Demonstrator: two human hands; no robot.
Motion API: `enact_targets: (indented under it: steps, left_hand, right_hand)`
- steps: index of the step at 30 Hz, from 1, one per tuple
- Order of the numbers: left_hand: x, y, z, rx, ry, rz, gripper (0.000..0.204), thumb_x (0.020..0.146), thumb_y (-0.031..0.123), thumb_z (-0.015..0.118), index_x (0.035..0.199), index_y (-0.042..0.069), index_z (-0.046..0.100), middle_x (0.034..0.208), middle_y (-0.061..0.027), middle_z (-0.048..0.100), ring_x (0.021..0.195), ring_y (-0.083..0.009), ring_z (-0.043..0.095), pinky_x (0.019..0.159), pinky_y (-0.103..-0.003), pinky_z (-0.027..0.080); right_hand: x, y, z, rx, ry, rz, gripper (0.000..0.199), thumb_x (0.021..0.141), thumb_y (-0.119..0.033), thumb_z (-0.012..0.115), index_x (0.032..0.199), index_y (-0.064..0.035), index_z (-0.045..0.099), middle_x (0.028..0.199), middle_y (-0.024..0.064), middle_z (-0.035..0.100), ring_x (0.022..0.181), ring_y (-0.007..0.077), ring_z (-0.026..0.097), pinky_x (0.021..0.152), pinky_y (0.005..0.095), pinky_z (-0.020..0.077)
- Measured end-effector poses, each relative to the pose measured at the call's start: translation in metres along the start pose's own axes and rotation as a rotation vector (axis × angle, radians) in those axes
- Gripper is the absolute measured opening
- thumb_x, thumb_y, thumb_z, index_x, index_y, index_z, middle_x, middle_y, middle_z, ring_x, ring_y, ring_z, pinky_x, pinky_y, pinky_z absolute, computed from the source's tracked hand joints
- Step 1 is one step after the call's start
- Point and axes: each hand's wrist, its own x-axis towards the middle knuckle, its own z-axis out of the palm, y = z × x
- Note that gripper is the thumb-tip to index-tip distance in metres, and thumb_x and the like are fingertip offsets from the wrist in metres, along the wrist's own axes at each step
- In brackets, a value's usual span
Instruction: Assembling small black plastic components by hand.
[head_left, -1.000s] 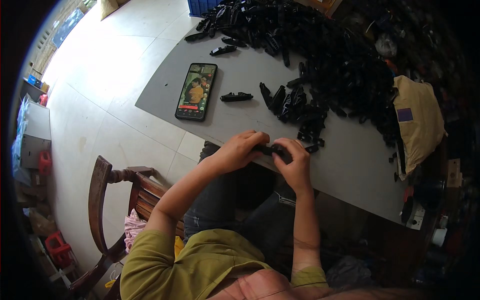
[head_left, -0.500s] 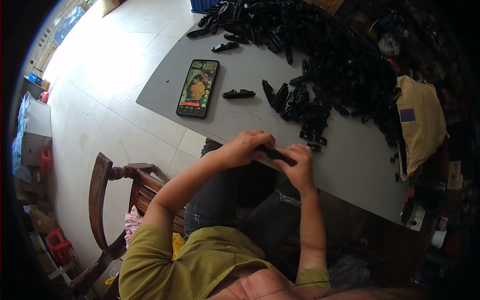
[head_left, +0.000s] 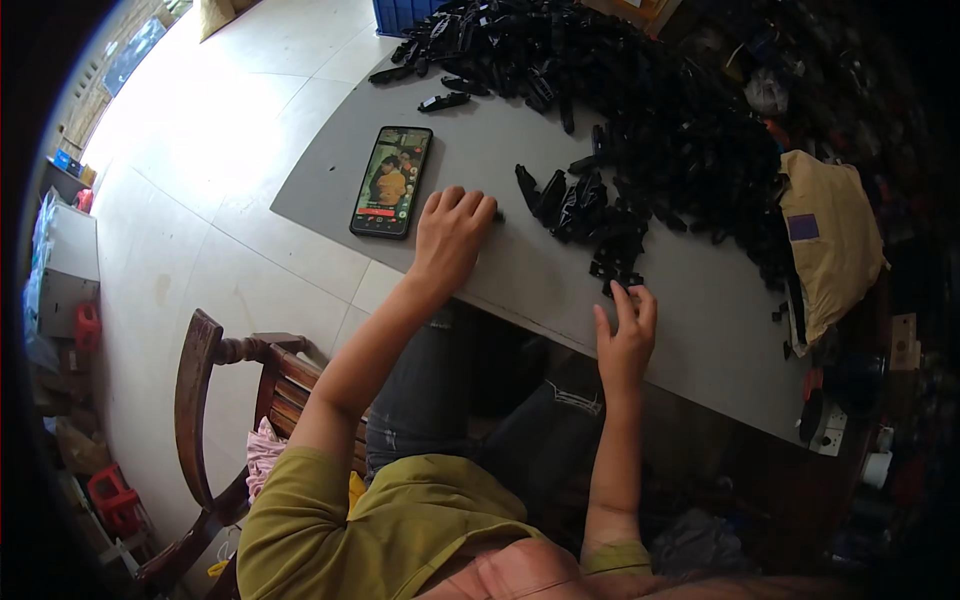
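Observe grey tabletop (head_left: 720, 350) over pale tiled floor (head_left: 170, 250), wooden chair (head_left: 195, 400) near left; count one lit phone (head_left: 391, 185), one beige bag (head_left: 840, 250) at right, one blue crate (head_left: 403, 16) far left, black plastic parts (head_left: 690, 150) heaped far and right, beyond counting. Find left hand (head_left: 453, 235) curled just right of phone, with dark piece (head_left: 499, 215) beside the fingers, cannot tell whether clamped; find right hand (head_left: 627, 335) with thumb and fingers apart, fingertips at near end of black cluster (head_left: 618, 245).
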Motion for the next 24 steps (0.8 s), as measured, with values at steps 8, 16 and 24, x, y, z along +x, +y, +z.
enact_targets:
  steps: [8, 16, 24]
  left_hand:
    - [-0.017, 0.027, -0.005, -0.468, -0.195, 0.136, 0.018, 0.072, 0.004, 0.062, 0.090, 0.008, 0.057, 0.100, -0.0064, 0.056, 0.101, -0.0287, 0.052, 0.087, -0.038, 0.044]
    - [-0.024, 0.038, -0.013, -0.686, -0.244, 0.146, 0.027, 0.071, 0.001, 0.069, 0.097, 0.007, 0.060, 0.110, -0.0100, 0.054, 0.098, -0.0307, 0.054, 0.085, -0.039, 0.047]
    - [-0.030, 0.055, -0.020, -0.453, -0.293, 0.219, 0.028, 0.076, 0.014, 0.069, 0.102, 0.007, 0.062, 0.097, -0.0089, 0.055, 0.088, -0.0280, 0.056, 0.076, -0.038, 0.047]
  right_hand:
    - [0.009, 0.013, 0.005, 0.115, -0.105, 0.009, 0.017, 0.080, 0.000, 0.067, 0.096, -0.0024, 0.061, 0.101, 0.0100, 0.055, 0.072, 0.0231, 0.059, 0.067, 0.0336, 0.0490]
    - [0.002, 0.015, 0.004, 1.254, -0.031, 0.573, 0.021, 0.094, -0.010, 0.056, 0.115, -0.0055, 0.058, 0.095, 0.0077, 0.062, 0.073, 0.0117, 0.058, 0.063, 0.0235, 0.0478]
    - [-0.004, 0.017, 0.004, 1.405, -0.144, 0.586, 0.031, 0.095, -0.011, 0.054, 0.125, -0.0033, 0.054, 0.098, 0.0062, 0.060, 0.076, 0.0092, 0.056, 0.065, 0.0221, 0.0472]
